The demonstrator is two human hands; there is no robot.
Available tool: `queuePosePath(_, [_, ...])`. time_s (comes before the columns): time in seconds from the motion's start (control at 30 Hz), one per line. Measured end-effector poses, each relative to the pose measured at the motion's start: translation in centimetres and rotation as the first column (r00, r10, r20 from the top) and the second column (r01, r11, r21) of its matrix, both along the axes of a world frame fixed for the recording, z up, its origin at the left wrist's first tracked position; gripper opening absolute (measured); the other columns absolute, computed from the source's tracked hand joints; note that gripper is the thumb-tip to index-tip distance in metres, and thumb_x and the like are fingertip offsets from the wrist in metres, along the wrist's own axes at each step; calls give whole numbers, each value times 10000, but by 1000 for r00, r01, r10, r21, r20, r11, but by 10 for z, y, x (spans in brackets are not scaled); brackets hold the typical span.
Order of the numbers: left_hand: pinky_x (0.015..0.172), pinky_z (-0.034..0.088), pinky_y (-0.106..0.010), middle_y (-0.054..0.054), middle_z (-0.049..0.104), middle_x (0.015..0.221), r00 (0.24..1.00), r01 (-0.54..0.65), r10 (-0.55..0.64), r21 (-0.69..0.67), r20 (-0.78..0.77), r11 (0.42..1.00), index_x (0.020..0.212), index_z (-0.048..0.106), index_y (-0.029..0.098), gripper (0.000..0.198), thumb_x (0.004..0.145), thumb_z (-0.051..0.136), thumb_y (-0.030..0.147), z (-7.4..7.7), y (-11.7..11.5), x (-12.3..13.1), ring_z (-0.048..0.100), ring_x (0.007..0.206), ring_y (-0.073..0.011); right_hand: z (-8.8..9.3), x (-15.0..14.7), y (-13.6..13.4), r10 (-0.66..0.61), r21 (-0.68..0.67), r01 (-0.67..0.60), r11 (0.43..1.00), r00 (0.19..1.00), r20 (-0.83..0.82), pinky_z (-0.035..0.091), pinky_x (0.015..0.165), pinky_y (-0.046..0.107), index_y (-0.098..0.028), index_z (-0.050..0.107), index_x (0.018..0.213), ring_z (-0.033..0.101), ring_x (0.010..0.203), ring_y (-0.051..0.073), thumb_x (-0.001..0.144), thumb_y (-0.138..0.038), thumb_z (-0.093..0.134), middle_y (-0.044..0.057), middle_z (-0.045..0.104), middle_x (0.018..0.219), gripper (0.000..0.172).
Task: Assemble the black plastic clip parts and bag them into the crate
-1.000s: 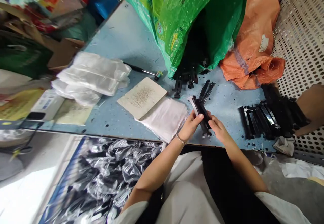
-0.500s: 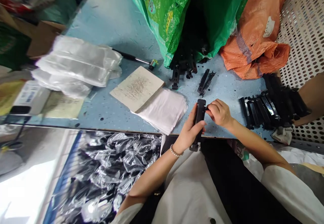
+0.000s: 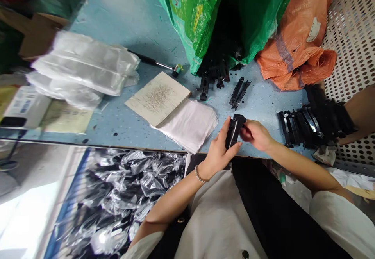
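My left hand holds a long black part at the table's front edge, thumb on one side and fingers on the other. Against the right side of its upper end is my right hand, fingers curled in; whatever its fingertips grip is too hidden to tell. Two slim black pieces lie on the table just beyond. More black parts spill from the mouth of a green bag. A row of black parts lies at the right.
White sheets lie partly under a beige board. Left are a hammer and clear plastic bags. An orange sack and a perforated basket stand right. Wrapped parts fill a space below the table.
The black part has turned in my left hand, showing a different side, and its lower end no longer sticks out below the hand. My right hand has shifted slightly right.
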State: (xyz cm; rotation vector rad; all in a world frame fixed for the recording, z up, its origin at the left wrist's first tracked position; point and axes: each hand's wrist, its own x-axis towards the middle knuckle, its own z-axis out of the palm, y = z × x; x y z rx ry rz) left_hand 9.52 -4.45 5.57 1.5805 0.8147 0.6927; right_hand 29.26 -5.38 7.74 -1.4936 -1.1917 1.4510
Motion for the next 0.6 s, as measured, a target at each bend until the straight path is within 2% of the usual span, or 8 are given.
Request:
queuePosePath(0.07, [1042, 519, -438, -140, 593, 1423, 1000, 16, -15, -60, 17, 998, 1629, 241, 255, 844, 927, 663, 459, -1, 2, -2, 647, 1184, -295, -1, -1, 0, 43, -145, -58, 988, 993, -110, 318, 449, 298, -259, 398, 625, 298, 451, 131, 951, -742, 322, -50, 319, 503, 588])
queuePosePath(0.1, [986, 550, -431, -127, 645, 1325, 999, 31, -25, -131, 46, 991, 1627, 249, 259, 832, 931, 657, 461, -1, 4, -3, 683, 1079, -272, 1, 0, 0, 79, -137, -89, 987, 994, -73, 334, 457, 300, -253, 431, 643, 330, 462, 137, 950, -741, 336, -41, 358, 515, 584])
queuePosePath(0.17, [816, 600, -393, -85, 700, 1093, 990, 75, -37, -297, 133, 952, 1628, 242, 255, 831, 935, 643, 476, -1, 8, -6, 698, 829, -215, 8, 8, 2, 110, 29, -116, 993, 980, 164, 419, 544, 316, -234, 533, 731, 473, 585, 170, 941, -713, 443, 8, 515, 631, 531])
queuePosePath(0.23, [692, 600, -362, -52, 691, 944, 976, 125, -35, -426, 214, 896, 1629, 233, 234, 858, 924, 646, 497, 2, 12, -8, 667, 687, -183, 16, 14, 5, 69, 233, -185, 955, 900, 431, 483, 683, 354, -233, 580, 773, 561, 774, 220, 899, -668, 593, 58, 606, 770, 453])
queuePosePath(0.3, [653, 594, -356, -38, 684, 877, 967, 167, -45, -487, 252, 857, 1626, 241, 214, 875, 914, 649, 518, 7, 12, -8, 658, 646, -180, 21, 16, 7, 50, 305, -241, 922, 851, 522, 500, 740, 364, -241, 581, 717, 575, 853, 244, 856, -636, 686, 74, 616, 776, 431])
queuePosePath(0.4, [737, 599, -377, -59, 707, 975, 978, 110, -20, -434, 207, 894, 1629, 242, 243, 864, 920, 645, 524, 13, 6, -5, 683, 731, -200, 19, 5, 8, 36, 243, -138, 960, 924, 381, 498, 605, 297, -256, 566, 638, 560, 706, 191, 919, -676, 559, 21, 543, 635, 505])
queuePosePath(0.5, [886, 571, -384, -85, 690, 1184, 989, -7, 49, -290, 138, 957, 1626, 259, 282, 872, 901, 688, 507, 11, 2, -4, 689, 923, -229, 11, -7, 5, 32, 102, -53, 993, 980, 198, 398, 434, 283, -262, 521, 624, 422, 479, 142, 986, -728, 307, -37, 411, 509, 628])
queuePosePath(0.6, [787, 579, -363, -64, 693, 1071, 982, -1, 70, -370, 173, 929, 1624, 255, 275, 872, 902, 676, 525, 5, 7, -5, 671, 805, -202, 8, -13, -6, 67, 33, -73, 997, 987, 146, 386, 474, 281, -237, 545, 702, 433, 486, 137, 975, -759, 295, -27, 472, 550, 640])
